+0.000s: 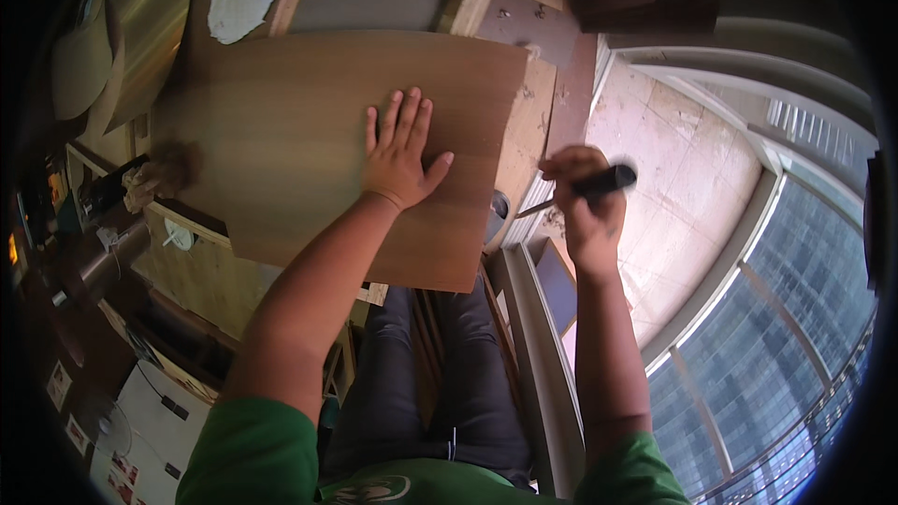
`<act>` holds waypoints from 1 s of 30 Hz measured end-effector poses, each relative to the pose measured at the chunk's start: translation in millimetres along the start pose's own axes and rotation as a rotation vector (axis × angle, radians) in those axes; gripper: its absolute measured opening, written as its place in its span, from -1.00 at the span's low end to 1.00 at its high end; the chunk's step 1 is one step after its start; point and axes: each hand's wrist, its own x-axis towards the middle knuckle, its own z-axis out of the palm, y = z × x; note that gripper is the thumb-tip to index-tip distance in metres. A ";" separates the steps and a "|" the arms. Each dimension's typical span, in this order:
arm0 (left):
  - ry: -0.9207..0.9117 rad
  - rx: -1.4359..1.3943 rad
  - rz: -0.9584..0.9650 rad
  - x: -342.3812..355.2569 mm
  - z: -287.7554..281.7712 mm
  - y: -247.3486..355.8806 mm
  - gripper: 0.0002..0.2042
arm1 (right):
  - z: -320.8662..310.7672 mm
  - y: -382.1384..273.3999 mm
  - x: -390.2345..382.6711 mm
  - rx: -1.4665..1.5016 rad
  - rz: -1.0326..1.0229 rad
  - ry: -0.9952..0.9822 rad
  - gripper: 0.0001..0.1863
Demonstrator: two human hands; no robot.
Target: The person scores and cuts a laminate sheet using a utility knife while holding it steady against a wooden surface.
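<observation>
A curved-edged brown wood sheet [299, 131] lies across the work surface in front of me. My left hand [402, 154] rests flat on it, fingers apart, near its right part. Beyond the sheet's right edge, my right hand [585, 201] grips a tool with a black cylindrical handle [608, 180] and a thin shaft, slightly blurred, angled down-left toward a small grey cylindrical object [498, 208]. A pale wooden strip [524, 122] shows along that edge.
Another person's blurred hand [145, 182] is at the sheet's left end beside something dark. A white crumpled item [241, 0] and glossy panels [145, 28] lie at upper left. A tiled ledge [683, 187] and glazing [795, 299] are on the right. My legs show below the sheet.
</observation>
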 end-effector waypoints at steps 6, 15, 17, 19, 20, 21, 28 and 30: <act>0.012 -0.068 0.066 14.3 -12.4 -1.8 -0.18 | 8.0 7.7 45.3 0.171 0.037 -0.034 -0.85; -0.040 0.063 0.090 41.3 0.8 19.6 -0.22 | 34.1 0.3 65.2 0.094 -0.092 -0.049 -0.50; -0.044 0.048 0.065 42.8 1.6 18.0 -0.24 | 46.4 0.4 68.9 0.076 -0.059 0.080 -0.57; -0.013 0.007 0.030 44.5 3.7 18.6 -0.26 | 49.4 10.9 78.0 0.192 -0.062 0.087 -0.60; -0.011 0.007 0.027 43.7 3.9 17.2 -0.26 | 51.7 15.8 81.5 0.193 -0.065 0.094 -0.57; -0.010 0.007 0.026 42.8 3.7 15.5 -0.26 | 54.9 19.9 85.0 0.214 -0.036 0.113 -0.57; -0.016 -0.021 0.018 41.4 0.9 13.5 -0.27 | 75.5 4.3 96.8 0.170 -0.025 0.165 -0.65; -0.015 -0.027 0.020 41.9 1.3 14.7 -0.27 | 76.2 17.8 105.9 0.146 -0.046 0.194 -0.72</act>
